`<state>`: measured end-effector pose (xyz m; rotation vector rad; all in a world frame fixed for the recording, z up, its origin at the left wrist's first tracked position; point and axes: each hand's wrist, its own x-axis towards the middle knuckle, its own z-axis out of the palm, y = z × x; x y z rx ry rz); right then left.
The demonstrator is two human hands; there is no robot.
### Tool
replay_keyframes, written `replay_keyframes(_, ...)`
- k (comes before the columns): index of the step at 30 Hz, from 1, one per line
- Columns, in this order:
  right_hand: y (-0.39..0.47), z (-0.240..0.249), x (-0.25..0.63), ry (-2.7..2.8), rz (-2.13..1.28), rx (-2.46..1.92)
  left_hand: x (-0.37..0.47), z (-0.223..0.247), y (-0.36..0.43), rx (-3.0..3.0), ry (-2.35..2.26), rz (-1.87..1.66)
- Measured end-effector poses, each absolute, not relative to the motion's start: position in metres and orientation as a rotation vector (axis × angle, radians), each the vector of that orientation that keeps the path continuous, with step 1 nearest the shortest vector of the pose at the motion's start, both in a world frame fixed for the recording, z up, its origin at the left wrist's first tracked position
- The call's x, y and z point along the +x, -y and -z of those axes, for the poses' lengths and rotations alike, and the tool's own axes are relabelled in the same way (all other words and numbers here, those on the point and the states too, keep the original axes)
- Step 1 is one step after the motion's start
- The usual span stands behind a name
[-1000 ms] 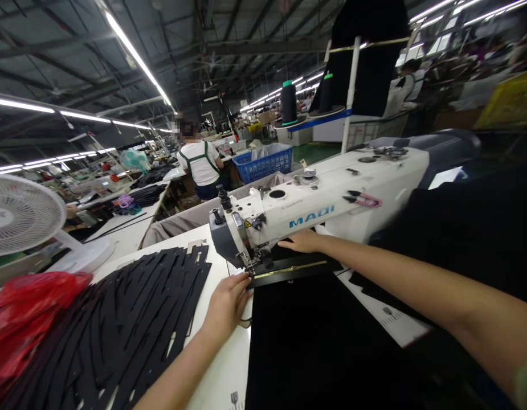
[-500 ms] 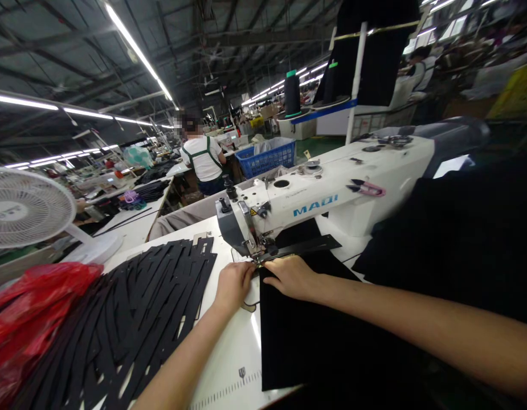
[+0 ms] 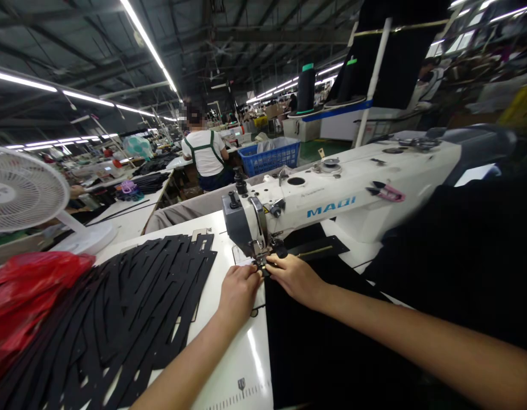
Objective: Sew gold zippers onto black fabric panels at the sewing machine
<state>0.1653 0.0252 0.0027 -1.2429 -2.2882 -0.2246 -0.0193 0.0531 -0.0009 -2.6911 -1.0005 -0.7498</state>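
A white sewing machine (image 3: pixel 331 208) stands in front of me, its needle and presser foot (image 3: pixel 262 256) just beyond my fingertips. My left hand (image 3: pixel 240 290) is closed, with its fingertips at the edge of the black fabric (image 3: pixel 323 341) left of the foot. Close on the other side, my right hand (image 3: pixel 295 279) pinches the fabric's upper edge, thumb and fingers together. A black strip with a gold-coloured line (image 3: pixel 318 250) runs right from the foot, behind my right hand. What lies right under the fingertips is largely hidden.
Many black strips (image 3: pixel 160 302) are piled on the left of the white table (image 3: pixel 229 364), beside a red plastic bag (image 3: pixel 28 290) and a white fan (image 3: pixel 24 193). Pink-handled thread snips (image 3: pixel 387 192) rest on the machine. Beyond are a person (image 3: pixel 203 151) and a blue basket (image 3: pixel 269 156).
The gold-lined strip behind my right hand now lies at a different angle, its gold line showing more. Both hands stay at the foot; the whole view has shifted slightly.
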Motion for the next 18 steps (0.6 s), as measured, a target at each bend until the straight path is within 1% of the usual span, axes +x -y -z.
replay_keyframes(6,-0.037,0.003,0.173,2.327,0.017,-1.195,-0.018,-0.001,-0.051,-2.691,0.981,0.762)
replay_keyframes(12,-0.048,0.005,0.183,2.345,-0.033,-1.103,-0.013,-0.003,-0.049,-2.646,0.998,0.789)
replay_keyframes(18,-0.052,0.006,0.187,2.383,-0.052,-0.994,-0.009,-0.005,-0.046,-2.609,0.998,0.719)
